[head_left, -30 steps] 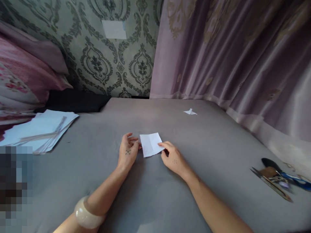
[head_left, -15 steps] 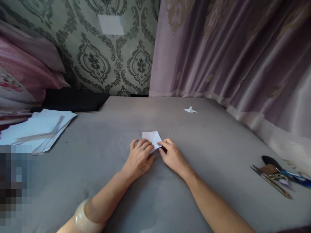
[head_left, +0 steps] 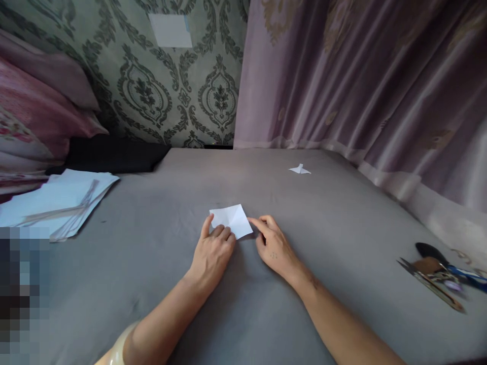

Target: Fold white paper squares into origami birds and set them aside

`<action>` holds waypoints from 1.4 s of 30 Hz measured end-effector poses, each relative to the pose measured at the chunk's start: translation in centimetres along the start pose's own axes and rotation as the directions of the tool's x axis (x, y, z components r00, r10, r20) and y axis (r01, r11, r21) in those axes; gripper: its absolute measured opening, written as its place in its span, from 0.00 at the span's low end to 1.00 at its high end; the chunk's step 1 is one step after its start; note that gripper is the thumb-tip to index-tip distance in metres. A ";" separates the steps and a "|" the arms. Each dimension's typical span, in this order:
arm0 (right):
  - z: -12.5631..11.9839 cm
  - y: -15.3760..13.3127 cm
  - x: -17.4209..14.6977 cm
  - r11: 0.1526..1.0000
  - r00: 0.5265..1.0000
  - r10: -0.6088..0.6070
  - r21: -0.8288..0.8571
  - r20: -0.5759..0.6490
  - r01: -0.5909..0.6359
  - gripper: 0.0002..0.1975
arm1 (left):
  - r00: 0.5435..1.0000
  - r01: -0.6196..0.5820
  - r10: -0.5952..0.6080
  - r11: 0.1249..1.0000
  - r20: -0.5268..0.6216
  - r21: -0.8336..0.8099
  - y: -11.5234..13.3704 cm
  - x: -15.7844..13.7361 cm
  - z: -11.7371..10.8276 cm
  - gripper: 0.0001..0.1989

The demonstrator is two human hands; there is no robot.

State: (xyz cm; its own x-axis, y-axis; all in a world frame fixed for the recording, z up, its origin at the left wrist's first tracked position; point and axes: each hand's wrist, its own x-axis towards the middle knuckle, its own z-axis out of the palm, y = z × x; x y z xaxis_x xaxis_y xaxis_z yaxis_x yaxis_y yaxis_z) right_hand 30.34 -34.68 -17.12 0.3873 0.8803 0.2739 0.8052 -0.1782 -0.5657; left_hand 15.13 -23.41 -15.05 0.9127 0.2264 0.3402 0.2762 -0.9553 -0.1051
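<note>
A small white sheet of folded paper (head_left: 234,219) with faint creases lies near the middle of the grey surface. My left hand (head_left: 213,249) is on its near left edge, with the little finger stretched up along the left side and the other fingers bent over the paper; the thumb is hidden. Just off the right edge is my right hand (head_left: 274,244). Its index finger points at the paper, the other fingers are curled, and nothing shows in its grasp. Farther back on the right sits a small folded paper figure (head_left: 300,170) with pointed ends.
A stack of white paper sheets (head_left: 64,200) lies at the left, by a black folded cloth (head_left: 114,154). Scissors (head_left: 456,271) and a pointed metal tool (head_left: 431,286) are at the right. Curtains (head_left: 342,76) hang at the right edge.
The paper has turned and shifted slightly left, showing more of its face. My left hand has drawn back toward its near edge. My right hand has let go of the right corner.
</note>
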 end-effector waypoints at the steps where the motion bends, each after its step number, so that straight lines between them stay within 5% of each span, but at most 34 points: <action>1: -0.1 -0.1 -0.1 1.000 1.000 -0.018 -0.001 0.011 0.018 0.31 | 1.000 0.003 -0.003 1.000 0.001 0.003 0.1 0.0 -0.1 0.14; 11: 0.0 -0.5 -0.3 0.993 0.997 -0.065 -0.094 0.049 0.069 0.24 | 0.994 0.100 -0.097 0.991 0.039 -0.092 0.7 -0.4 -0.6 0.15; 20: -0.2 -1.1 -0.5 0.994 0.998 -0.056 -0.090 0.029 0.059 0.15 | 0.998 0.052 -0.047 0.978 0.032 -0.203 0.1 0.2 0.7 0.13; 34: 0.5 -1.3 0.4 0.989 0.991 0.135 -0.063 -0.010 -0.135 0.06 | 0.954 0.299 -0.291 0.902 0.073 -0.310 -0.2 1.0 1.6 0.11; 42: 0.6 -1.9 1.0 0.967 0.969 0.246 -0.056 -0.036 -0.248 0.06 | 0.942 0.335 -0.316 0.879 0.113 -0.339 -0.9 1.5 1.6 0.07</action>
State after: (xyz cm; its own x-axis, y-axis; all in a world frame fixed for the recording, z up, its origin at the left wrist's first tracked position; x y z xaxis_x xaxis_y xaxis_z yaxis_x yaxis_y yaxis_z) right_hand 28.89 -33.22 -16.26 0.5893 0.7931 0.1537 0.7077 -0.4150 -0.5718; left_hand 16.73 -21.95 -15.91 0.8065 0.5366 0.2483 0.4468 -0.8281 0.3385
